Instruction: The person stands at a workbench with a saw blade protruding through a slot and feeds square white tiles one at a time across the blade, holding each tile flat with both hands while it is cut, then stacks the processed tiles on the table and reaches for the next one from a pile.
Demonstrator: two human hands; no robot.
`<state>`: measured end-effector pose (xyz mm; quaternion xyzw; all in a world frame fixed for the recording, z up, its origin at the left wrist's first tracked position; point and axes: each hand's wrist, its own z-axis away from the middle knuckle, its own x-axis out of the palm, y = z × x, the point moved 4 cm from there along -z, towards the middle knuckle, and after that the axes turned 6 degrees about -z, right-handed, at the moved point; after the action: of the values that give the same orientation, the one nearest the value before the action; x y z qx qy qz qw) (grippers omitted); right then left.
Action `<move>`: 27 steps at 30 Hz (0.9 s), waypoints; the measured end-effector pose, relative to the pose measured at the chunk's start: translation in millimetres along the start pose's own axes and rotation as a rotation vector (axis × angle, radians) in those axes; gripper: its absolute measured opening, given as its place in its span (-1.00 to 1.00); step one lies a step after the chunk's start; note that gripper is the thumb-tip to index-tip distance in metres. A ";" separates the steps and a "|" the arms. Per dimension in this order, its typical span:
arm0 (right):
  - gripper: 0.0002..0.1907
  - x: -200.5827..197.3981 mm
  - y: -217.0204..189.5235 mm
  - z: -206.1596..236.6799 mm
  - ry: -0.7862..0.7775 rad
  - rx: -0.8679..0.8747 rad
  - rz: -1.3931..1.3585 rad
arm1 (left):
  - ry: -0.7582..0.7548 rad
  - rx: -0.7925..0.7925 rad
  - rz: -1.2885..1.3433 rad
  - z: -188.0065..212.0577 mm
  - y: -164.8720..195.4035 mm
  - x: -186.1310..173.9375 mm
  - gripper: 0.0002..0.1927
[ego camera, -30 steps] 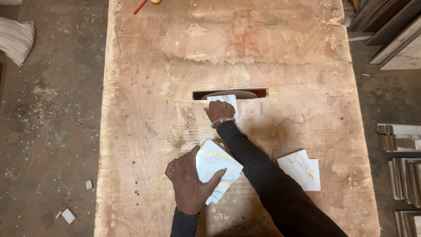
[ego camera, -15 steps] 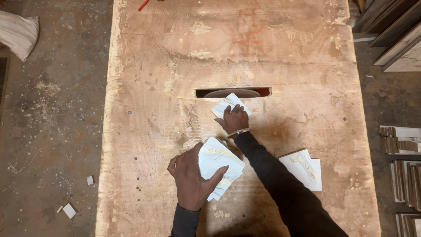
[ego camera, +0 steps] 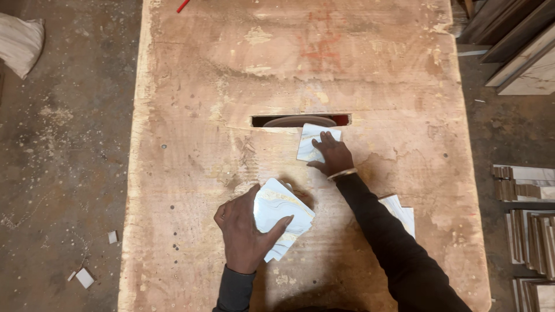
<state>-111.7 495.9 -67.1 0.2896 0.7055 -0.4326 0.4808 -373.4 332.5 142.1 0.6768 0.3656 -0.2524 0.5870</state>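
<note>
Floor, left of the counter: one pale sack at the far left; two small white tile chips near the counter's near-left corner. Floor dusty and otherwise open on this side.

Counter: one worn, stained wooden top; left edge ragged, far-right corner chipped. Far half open, save one red object at the far edge, cut off by the frame. One narrow slot at the middle, with a curved saw blade showing in it.

Left hand: near the near edge, left of centre. Fingers and thumb curled around a stack of white marbled tile pieces, held tilted; count in the stack cannot be told.

Single tile piece: white with grey veining, lying flat on the counter, its far edge just at the slot beside the blade.

Right hand: fingers spread and pressed flat on top of the single piece, not closed around it; a bracelet at the wrist, dark sleeve behind.

Loose tile pieces: a small heap on the counter towards the near-right, partly hidden by the right forearm.

Floor, right of the counter: long boards leaning by the far-right corner; stacks of cut strips near the right edge. Little room here.
</note>
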 end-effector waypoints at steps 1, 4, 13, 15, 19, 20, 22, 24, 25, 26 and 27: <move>-0.16 -4.0 -1.1 4.7 0.002 0.005 -0.012 | -0.014 0.004 0.003 -1.2 -1.1 0.8 -0.12; -0.13 -16.0 -12.3 32.2 -0.060 0.114 -0.007 | -0.011 0.046 -0.006 -3.3 -1.2 2.0 -0.11; -0.04 -69.2 -26.8 75.8 0.123 0.200 -0.003 | -0.047 0.083 0.036 -15.0 -0.6 -2.6 -0.14; -0.05 -87.7 -26.2 81.3 0.236 0.212 -0.141 | 0.023 0.173 0.136 -15.5 -2.0 -7.3 -0.20; -0.14 -143.8 -62.5 108.0 0.501 0.237 -0.232 | 0.049 0.088 0.283 -5.1 -19.6 -9.5 -0.22; -0.18 -157.8 -75.8 114.5 0.522 0.295 -0.319 | 0.070 0.080 0.256 -1.2 -23.5 -10.0 -0.21; -0.25 -187.6 -104.6 124.7 0.575 0.417 -0.484 | 0.107 0.085 0.214 3.0 -28.7 -9.1 -0.21; -0.25 -212.1 -138.8 119.4 0.654 0.344 -0.414 | 0.119 0.106 0.209 4.2 -30.9 -6.5 -0.15; -0.25 -218.4 -156.6 116.4 0.685 0.308 -0.377 | 0.123 0.111 0.209 5.1 -30.2 -4.4 -0.12; -0.30 -215.0 -168.2 111.7 0.605 0.390 -0.500 | 0.119 0.114 0.238 4.5 -27.9 -0.5 -0.11; -0.35 -208.4 -177.9 105.3 0.521 0.466 -0.625 | 0.122 0.116 0.265 2.1 -25.3 2.7 -0.10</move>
<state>-136.3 322.4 168.4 0.2625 0.7403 -0.6163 0.0566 -391.6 332.1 124.2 0.7659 0.2929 -0.1519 0.5519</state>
